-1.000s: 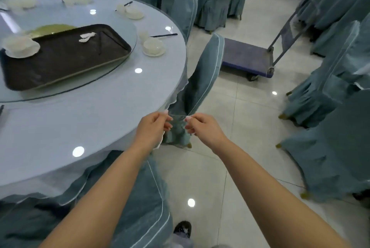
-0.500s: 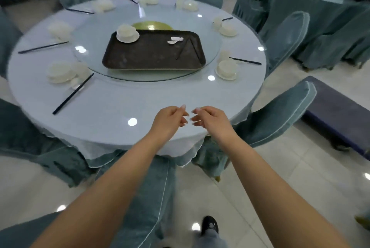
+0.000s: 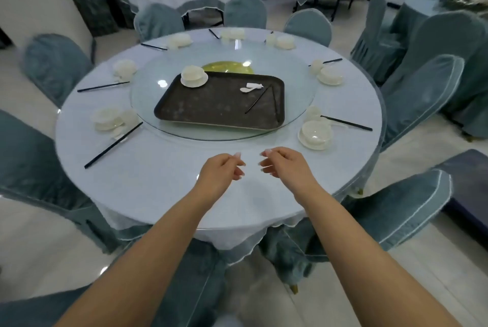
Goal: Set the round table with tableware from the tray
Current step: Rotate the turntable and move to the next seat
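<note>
Bare tablecloth is all you've got right in front of you, so this near seat is the one that looks like it still needs a setting. Your left hand [image 3: 220, 172] and right hand [image 3: 284, 165] hover side by side over the round table [image 3: 163, 189], close but not touching, fingers loosely curled and holding nothing as far as I can see. Just past them to the right sits a finished place: a white bowl on a plate [image 3: 315, 134] with black chopsticks [image 3: 346, 123] beside it. On the left there's another setting [image 3: 109, 120] with its own chopsticks [image 3: 113, 145]. Beyond that is the glass turntable [image 3: 148, 104] with the dark tray [image 3: 211, 110] on it. What's left on the tray is a bowl on a saucer [image 3: 194, 77] at the far left corner, plus a white spoon [image 3: 250, 87] and a pair of chopsticks [image 3: 257, 103] toward the right. My take: rather than stretching across, spin the turntable to bring the bowl round to you, lift bowl and saucer together with both hands, and set them down matching the neighbours' spacing from the edge. Grab the spoon and chopsticks after.
</note>
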`<state>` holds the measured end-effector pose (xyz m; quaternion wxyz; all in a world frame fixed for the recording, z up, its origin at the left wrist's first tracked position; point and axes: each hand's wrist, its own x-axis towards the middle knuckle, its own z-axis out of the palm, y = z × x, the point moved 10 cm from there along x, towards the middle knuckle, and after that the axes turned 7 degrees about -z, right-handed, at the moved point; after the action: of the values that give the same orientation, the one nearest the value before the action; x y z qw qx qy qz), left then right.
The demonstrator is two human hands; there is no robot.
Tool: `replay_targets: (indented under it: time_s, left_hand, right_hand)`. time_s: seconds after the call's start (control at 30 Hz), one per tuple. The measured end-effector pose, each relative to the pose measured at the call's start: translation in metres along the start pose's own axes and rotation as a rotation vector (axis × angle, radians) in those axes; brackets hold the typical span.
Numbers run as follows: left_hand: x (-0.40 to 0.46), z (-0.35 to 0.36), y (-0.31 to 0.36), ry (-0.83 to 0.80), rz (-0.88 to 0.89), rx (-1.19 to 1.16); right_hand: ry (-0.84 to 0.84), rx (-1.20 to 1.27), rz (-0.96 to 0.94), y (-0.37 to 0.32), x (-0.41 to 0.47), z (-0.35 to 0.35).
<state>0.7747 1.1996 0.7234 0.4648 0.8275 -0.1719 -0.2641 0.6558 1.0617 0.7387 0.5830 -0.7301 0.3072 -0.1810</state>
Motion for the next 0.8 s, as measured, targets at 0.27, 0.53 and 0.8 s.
replay_targets:
  time_s: [0.27,0.53,0.8]
  left_hand:
    - [0.079,-0.024,0.004,0.080,-0.045,-0.086]
    - [0.200,-0.059,0.009,0.074,-0.107,-0.142]
    - [0.320,-0.108,-0.005,0.105,-0.254,-0.191]
  right_hand:
    - [-0.079,-0.016,0.036,-0.001,0.084,0.016]
    - [-0.084,-0.035,0.078,-0.006,0.196,0.033]
    - [-0.097,-0.072,0.205,-0.013,0.305,0.080]
